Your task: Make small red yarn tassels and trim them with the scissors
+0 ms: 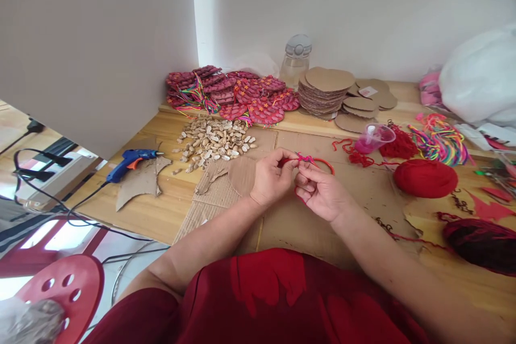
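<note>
My left hand (271, 176) and my right hand (320, 191) meet above the cardboard sheet (290, 215) on the wooden table. Both are closed in a pinch on a small knot of red and pink cord (305, 159), held between thumbs and fingertips. A thin red ring (327, 164) shows just behind my right hand's fingers; whether the cord is tied to it I cannot tell. A round cardboard disc (242, 174) lies flat just left of my left hand.
A blue glue gun (129, 162) and cardboard scraps lie left. A pile of pale shells (213, 142), red woven pieces (237, 94), stacked cardboard hearts (327, 91) and a jar stand behind. Red yarn ball (425, 177), coloured cords (441, 140) and a plastic cup (374, 137) lie right. Red stool (64, 290) lower left.
</note>
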Available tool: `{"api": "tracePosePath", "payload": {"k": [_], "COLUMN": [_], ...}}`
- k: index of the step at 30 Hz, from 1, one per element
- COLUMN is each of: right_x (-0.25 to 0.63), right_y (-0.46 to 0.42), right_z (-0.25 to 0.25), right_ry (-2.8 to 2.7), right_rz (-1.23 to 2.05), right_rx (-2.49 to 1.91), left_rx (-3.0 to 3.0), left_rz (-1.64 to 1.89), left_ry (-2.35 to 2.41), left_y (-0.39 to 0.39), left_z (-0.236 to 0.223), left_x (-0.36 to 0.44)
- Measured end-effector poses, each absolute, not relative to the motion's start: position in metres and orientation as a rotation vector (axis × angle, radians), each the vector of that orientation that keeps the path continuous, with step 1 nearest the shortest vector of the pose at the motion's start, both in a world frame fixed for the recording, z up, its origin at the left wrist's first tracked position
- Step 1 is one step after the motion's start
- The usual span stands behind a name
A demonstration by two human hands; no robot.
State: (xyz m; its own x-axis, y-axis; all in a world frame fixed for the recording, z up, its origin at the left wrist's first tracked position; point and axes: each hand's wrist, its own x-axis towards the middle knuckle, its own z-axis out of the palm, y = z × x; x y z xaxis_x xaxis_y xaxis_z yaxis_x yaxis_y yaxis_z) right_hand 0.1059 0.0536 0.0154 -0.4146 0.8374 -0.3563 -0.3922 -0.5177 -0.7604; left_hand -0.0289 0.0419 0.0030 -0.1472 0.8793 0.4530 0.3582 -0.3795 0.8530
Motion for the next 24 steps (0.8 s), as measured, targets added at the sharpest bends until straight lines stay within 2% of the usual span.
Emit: {"api": "tracePosePath", "payload": {"k": [5, 15, 19, 24], "right_x": [0.098, 0.091, 0.095, 0.099], "right_y": [0.046, 0.041, 0.045, 0.049], "right_z": [0.018, 0.014, 0.011, 0.006], "right_ry": [-0.718, -0.610, -0.582, -0.647], "right_rz": [1.759, 1.575, 1.522, 1.492], "right_rx": [-1.026, -1.082, -1.110, -1.119], "left_rx": [1.913, 2.109, 1.905, 1.324], "left_rz": [1.501, 1.481, 1.433, 1.290], "left_ry": [1.501, 1.462, 1.385, 1.155], "left_y": [0.040, 0.040, 0.042, 0.047], "left_z": [0.005, -0.001, -0.004, -0.005], "left_x": [-0.030, -0.029, -0.027, -0.025]}}
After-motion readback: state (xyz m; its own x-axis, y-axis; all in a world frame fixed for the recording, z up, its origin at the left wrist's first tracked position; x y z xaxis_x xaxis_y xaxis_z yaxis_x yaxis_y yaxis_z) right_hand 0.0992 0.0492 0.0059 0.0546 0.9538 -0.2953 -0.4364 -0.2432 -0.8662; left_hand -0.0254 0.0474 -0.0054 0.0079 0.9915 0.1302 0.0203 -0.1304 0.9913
